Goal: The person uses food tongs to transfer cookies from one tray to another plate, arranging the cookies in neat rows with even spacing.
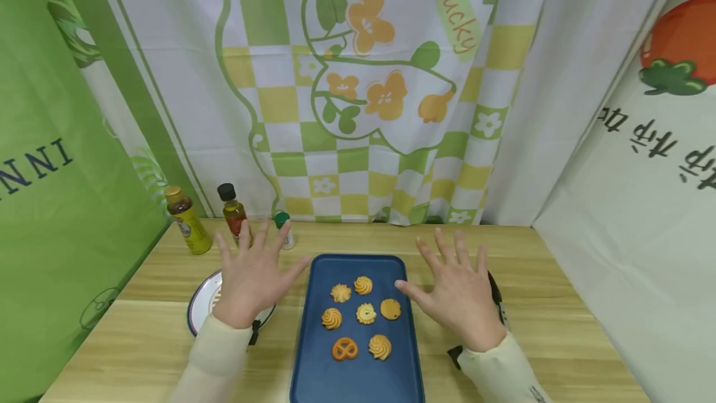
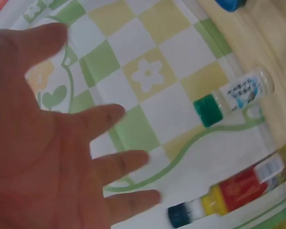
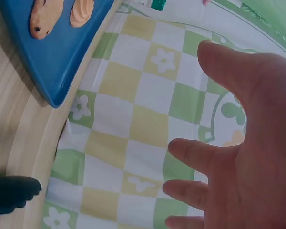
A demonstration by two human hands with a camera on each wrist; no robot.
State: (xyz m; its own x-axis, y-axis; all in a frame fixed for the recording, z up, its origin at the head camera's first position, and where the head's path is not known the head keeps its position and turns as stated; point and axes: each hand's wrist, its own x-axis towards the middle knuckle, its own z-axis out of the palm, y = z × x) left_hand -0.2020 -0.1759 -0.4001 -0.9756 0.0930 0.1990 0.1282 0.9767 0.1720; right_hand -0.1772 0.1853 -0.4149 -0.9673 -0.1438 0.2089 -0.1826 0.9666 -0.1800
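the tray [image 1: 358, 383] is plain deep blue; the cookies [image 1: 380, 347] are golden tan, several with swirled ridges; the pretzel [image 1: 345, 349] is a darker orange-brown; the plate [image 1: 200, 314] is white with a dark blue rim; the table [image 1: 559, 334] is pale yellowish, wood-grained; the sleeves [image 1: 211, 353] are cream; the tall bottle [image 1: 192, 229] is yellow under a gold cap; the dark-capped bottle [image 2: 240, 191] shows red and yellow; the small jar [image 2: 245, 90] is whitish, green-capped; the back curtain [image 1: 344, 160] has green, yellow and white checks, white daisies and orange flowers; the left curtain [image 1: 56, 222] is bright green, lettered dark blue
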